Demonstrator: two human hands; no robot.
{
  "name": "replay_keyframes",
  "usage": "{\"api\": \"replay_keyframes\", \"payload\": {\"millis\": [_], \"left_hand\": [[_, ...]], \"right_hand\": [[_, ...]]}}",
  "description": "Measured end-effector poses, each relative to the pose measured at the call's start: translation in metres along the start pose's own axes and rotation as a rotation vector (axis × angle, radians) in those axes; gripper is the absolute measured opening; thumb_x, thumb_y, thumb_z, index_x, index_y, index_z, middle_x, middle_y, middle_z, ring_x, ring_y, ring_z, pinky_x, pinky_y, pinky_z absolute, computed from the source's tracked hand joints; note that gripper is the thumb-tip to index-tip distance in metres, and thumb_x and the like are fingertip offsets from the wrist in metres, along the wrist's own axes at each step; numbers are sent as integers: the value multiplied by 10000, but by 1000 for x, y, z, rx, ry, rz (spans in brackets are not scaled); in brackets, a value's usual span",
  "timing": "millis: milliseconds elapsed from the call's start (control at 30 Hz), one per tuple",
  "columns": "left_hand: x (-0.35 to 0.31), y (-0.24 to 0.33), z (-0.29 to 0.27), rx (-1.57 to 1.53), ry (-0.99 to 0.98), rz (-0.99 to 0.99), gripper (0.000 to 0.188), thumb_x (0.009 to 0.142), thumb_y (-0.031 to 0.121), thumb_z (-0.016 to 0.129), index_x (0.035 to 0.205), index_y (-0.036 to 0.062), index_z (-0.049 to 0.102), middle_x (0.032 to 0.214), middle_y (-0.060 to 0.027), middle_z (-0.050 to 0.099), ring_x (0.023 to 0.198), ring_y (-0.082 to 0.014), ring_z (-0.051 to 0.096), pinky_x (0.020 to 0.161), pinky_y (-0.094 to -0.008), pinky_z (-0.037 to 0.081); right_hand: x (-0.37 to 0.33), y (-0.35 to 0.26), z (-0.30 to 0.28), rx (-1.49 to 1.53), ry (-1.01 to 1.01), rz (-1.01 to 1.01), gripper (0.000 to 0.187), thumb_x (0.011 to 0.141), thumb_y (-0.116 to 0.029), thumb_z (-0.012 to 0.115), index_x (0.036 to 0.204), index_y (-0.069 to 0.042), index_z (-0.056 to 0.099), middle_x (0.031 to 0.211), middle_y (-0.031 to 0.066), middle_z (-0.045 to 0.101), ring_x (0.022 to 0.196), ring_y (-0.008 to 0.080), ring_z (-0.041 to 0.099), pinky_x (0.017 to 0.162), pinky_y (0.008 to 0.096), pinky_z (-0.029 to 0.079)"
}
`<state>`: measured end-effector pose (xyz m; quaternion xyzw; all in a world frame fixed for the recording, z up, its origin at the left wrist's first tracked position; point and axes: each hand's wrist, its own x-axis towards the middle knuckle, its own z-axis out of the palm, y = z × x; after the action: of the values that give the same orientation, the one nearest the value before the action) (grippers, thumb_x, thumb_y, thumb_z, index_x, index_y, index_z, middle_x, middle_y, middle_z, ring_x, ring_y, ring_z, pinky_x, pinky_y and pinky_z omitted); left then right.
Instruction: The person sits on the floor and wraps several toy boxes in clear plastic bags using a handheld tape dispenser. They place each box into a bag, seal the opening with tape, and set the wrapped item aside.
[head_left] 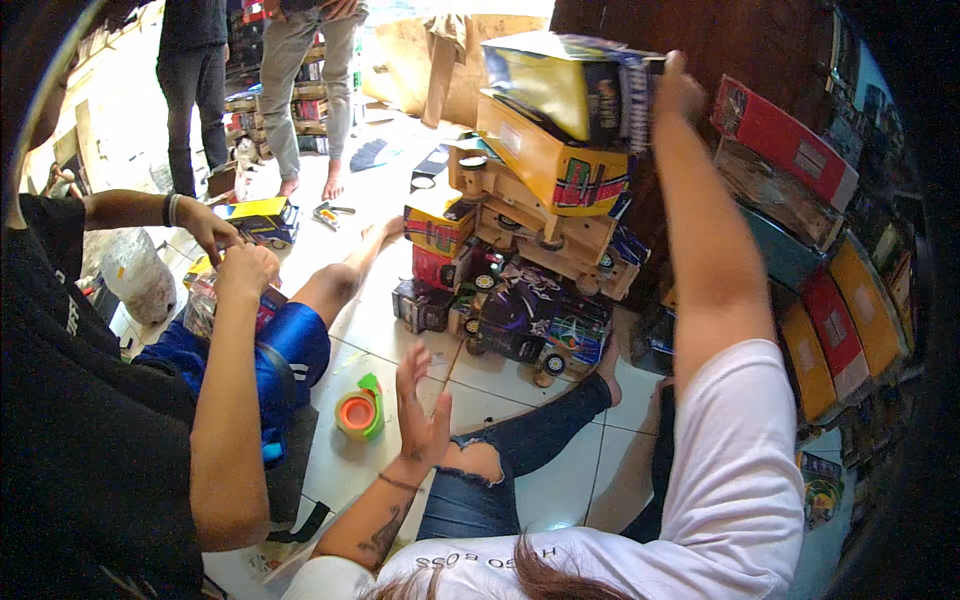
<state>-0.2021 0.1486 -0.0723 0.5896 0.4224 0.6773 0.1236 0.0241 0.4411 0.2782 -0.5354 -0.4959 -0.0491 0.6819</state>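
Observation:
My right hand is raised at the end of a stretched arm. Its fingers are closed on the edge of a printed box in yellow, black and white, slightly smeared by motion. Directly beneath is a yellow printed box on a pile of wooden toy trucks with small wheels; whether the two boxes touch I cannot tell. My left hand hovers over the floor, fingers stretched up and holding nothing. Nearest to it lies an orange and green ring-shaped thing, seemingly a tape roll.
Dark printed toy trucks lie below the pile, past my leg. At left, a seated person in black handles something in their lap. Two people stand at the back. Red and yellow boxes are stacked at right. A plastic bag sits far left.

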Motion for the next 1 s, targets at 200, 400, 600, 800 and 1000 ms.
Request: {"api": "replay_keyframes", "payload": {"millis": [200, 400, 600, 800, 1000], "left_hand": [[-105, -3, -59, 169, -153, -245, 645, 858, 176, 568, 1394, -21, 268, 1355, -207, 403, 1207, -324, 445, 1023, -417, 344], [-152, -19, -92, 375, -251, -285, 589, 853, 184, 587, 1358, -1, 347, 1300, -202, 450, 1197, -342, 444, 1035, -400, 333], [-205, -15, -93, 478, -347, -257, 558, 833, 218, 604, 1321, 35, 405, 1248, -189, 477, 1172, -351, 442, 1010, -411, 354], [-250, 37, -149, 883, -527, -280, 581, 797, 292, 638, 1303, 80, 448, 1272, -150, 468, 1206, -305, 416, 1026, -434, 308], [-306, 84, -219, 1046, -945, -409, 708, 785, 455, 638, 1359, 117, 398, 1344, -143, 413, 1242, -347, 373, 1045, -454, 276]], "right_hand": [[-12, -25, -187, 178, -168, -193, 572, 904, -516, 463, 972, 37, 595, 853, 200, 619, 841, 335, 582, 759, 421, 451], [-72, -13, -363, 34, -453, -86, 462, 914, -475, 497, 850, -27, 593, 764, 89, 569, 714, 219, 519, 659, 340, 416], [-133, 98, -372, -290, -948, 322, 399, 923, -434, 531, 728, -92, 591, 676, -21, 518, 586, 103, 456, 559, 260, 382], [-190, 189, -351, -474, -1314, 214, 575, 916, -503, 496, 808, 52, 604, 651, 5, 434, 626, 121, 373, 603, 289, 349], [-162, 171, -349, -558, -1457, 530, 615, 946, -487, 419, 1295, 14, 497, 1087, 167, 587, 1007, 229, 559, 936, 321, 406]]}}
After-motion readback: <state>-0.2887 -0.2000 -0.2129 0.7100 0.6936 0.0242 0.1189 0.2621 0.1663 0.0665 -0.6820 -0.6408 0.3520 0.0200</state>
